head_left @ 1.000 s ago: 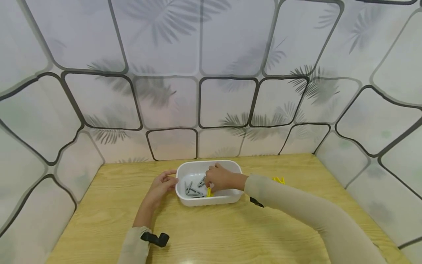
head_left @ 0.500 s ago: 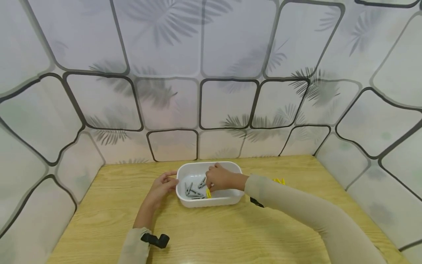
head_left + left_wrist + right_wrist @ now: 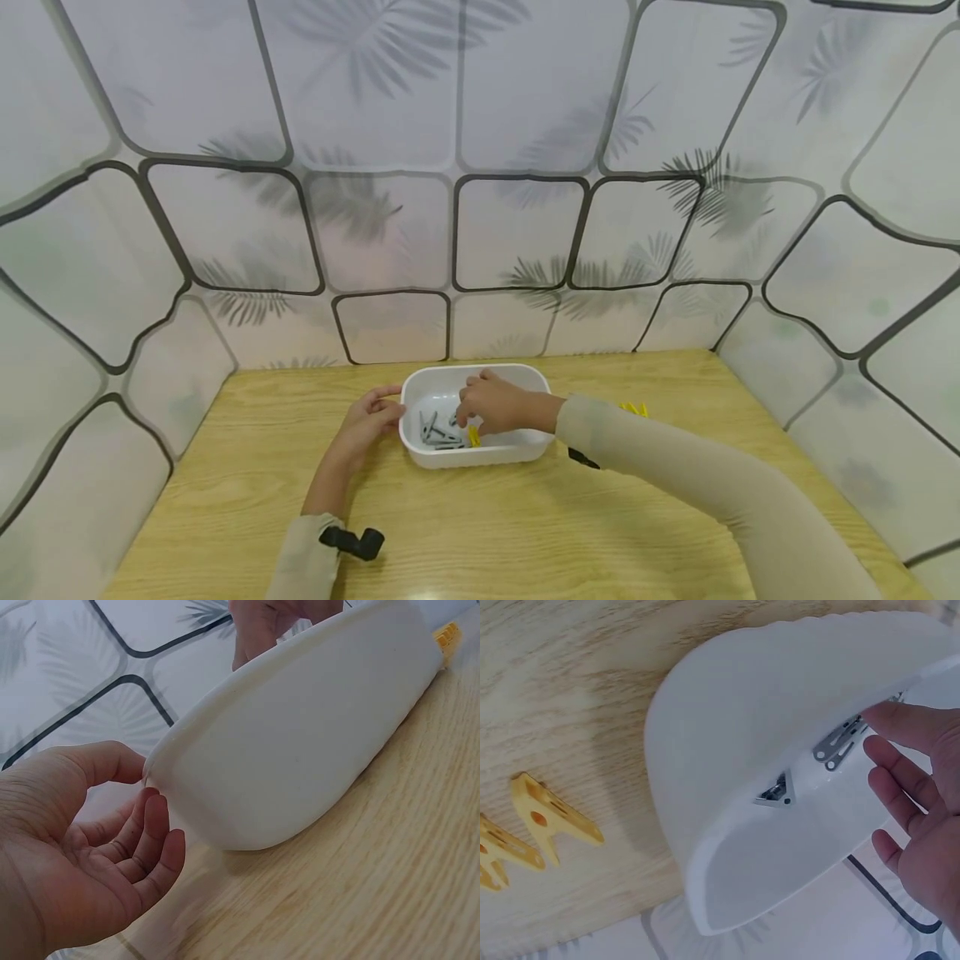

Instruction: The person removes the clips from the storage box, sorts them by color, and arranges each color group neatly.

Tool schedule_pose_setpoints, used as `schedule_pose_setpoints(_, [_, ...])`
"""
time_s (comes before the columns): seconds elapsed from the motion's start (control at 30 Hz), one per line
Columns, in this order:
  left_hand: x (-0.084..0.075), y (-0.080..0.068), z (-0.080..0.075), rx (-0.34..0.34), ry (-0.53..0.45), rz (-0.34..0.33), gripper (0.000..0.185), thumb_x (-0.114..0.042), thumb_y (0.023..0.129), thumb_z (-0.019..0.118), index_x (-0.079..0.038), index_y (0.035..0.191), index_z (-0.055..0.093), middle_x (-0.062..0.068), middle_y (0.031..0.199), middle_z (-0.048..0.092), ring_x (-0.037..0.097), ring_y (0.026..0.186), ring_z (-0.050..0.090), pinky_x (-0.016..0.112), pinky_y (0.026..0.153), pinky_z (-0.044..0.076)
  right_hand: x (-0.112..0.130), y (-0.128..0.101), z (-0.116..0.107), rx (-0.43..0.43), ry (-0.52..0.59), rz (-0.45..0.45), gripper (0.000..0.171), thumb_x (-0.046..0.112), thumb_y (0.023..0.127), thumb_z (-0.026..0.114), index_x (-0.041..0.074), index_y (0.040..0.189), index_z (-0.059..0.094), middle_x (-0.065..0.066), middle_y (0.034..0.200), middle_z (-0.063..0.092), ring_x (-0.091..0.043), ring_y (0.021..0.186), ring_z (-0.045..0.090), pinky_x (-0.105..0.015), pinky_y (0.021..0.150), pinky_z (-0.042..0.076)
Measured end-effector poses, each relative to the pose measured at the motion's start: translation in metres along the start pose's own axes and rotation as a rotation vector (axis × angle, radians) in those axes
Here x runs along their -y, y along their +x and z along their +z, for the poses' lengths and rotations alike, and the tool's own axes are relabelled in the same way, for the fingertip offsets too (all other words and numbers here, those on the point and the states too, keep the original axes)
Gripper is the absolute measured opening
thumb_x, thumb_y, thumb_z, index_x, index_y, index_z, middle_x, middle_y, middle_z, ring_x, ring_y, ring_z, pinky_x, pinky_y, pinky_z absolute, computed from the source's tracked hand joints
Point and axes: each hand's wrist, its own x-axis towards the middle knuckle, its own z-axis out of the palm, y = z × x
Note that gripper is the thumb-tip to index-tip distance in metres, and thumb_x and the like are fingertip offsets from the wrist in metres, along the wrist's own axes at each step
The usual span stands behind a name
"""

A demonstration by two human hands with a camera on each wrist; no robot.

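Observation:
A white plastic basin [image 3: 517, 457] sits on the table near the wall, holding several grey clothespins [image 3: 442, 437] and a yellow clothespin [image 3: 474, 436]. My left hand [image 3: 367, 425] holds the left end of its rim, with thumb and fingertips at the edge in the left wrist view and the other fingers loosely curled. My right hand [image 3: 495, 406] reaches down inside, just above the yellow clothespin. In the right wrist view its thumb [image 3: 907, 724] and fingers are spread, and the thumb tip overlaps the grey clothespins [image 3: 840, 742]. Another grey clothespin [image 3: 780, 791] lies nearer the basin's right end.
Yellow clothespins [image 3: 555, 817] stand on the wooden table [image 3: 450, 533], to the right of the basin and partly behind the right sleeve [image 3: 660, 454]. A patterned wall [image 3: 390, 325] rises behind the table and along both sides.
My right hand has shifted slightly left inside the basin, away from the yellow clothespin and over a grey clothespin that showed more fully before. My left hand has stayed at the rim.

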Motion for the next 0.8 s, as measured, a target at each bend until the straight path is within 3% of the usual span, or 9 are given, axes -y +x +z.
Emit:
schedule_pose_setpoints(0.2, [-0.0006, -0.0008, 0.0017, -0.001, -0.001, -0.002, 0.047, -0.005, 0.097, 0.063, 0.005, 0.142, 0.050, 0.000, 0.097, 0.066, 0.008, 0.084, 0.063, 0.021, 0.077, 0.055, 0.0050, 0.0027, -0.0059, 0.073, -0.001, 0.000, 0.016, 0.024, 0.083, 0.085, 0.027, 0.098, 0.081, 0.009, 0.099, 0.068, -0.011, 0.089, 0.047, -0.030, 0.081, 0.029])
schedule_pose_setpoints(0.4, [-0.0017, -0.0002, 0.0018, -0.005, -0.005, 0.001, 0.048, -0.004, 0.097, 0.063, 0.005, 0.142, 0.050, 0.003, 0.099, 0.067, 0.008, 0.085, 0.064, 0.020, 0.076, 0.056, 0.0056, 0.0043, -0.0074, 0.093, -0.059, 0.013, 0.012, 0.024, 0.080, 0.088, 0.025, 0.088, 0.079, 0.007, 0.099, 0.068, -0.012, 0.090, 0.049, -0.031, 0.082, 0.032])
schedule_pose_setpoints(0.8, [-0.0023, -0.0016, 0.0004, -0.010, 0.002, -0.012, 0.047, -0.005, 0.097, 0.063, 0.003, 0.141, 0.051, 0.004, 0.101, 0.068, 0.008, 0.086, 0.063, 0.021, 0.077, 0.055, 0.0079, 0.0058, 0.0021, 0.118, -0.065, 0.007, 0.026, 0.027, 0.079, 0.088, 0.030, 0.103, 0.079, 0.007, 0.104, 0.070, -0.012, 0.090, 0.048, -0.029, 0.076, 0.027])
